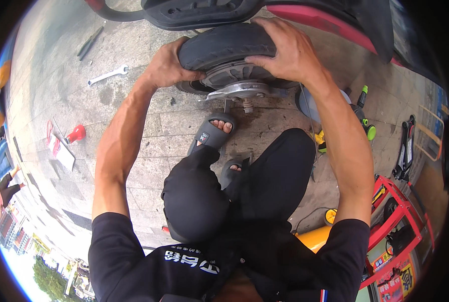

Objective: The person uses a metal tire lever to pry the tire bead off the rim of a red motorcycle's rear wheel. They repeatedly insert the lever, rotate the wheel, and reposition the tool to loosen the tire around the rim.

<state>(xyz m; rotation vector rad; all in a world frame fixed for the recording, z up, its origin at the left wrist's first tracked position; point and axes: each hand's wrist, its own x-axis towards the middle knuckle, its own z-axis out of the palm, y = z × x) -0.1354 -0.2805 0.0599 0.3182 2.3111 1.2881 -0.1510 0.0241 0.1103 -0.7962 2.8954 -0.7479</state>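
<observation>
A scooter wheel (228, 45) with a black tyre stands before me, under the rear of a black and red scooter (194, 12). My left hand (170, 65) grips the tyre's left side, its thumb reaching in toward the rim. On the right, my right hand (287, 50) wraps over the tyre, fingers on top and thumb on the near sidewall. A silver metal arm (239, 90) crosses the near face of the hub. From it an axle bolt with a nut (247, 104) sticks out toward me. The wheel's far side is hidden.
On the paving to the left lie a combination wrench (108, 75), dark pliers (90, 43) and a red-handled screwdriver (76, 134). A floor jack (404, 147) and a red tool cart (393, 221) stand at right. Nearby are a yellow cylinder (315, 238) and a green-and-black tool (368, 123).
</observation>
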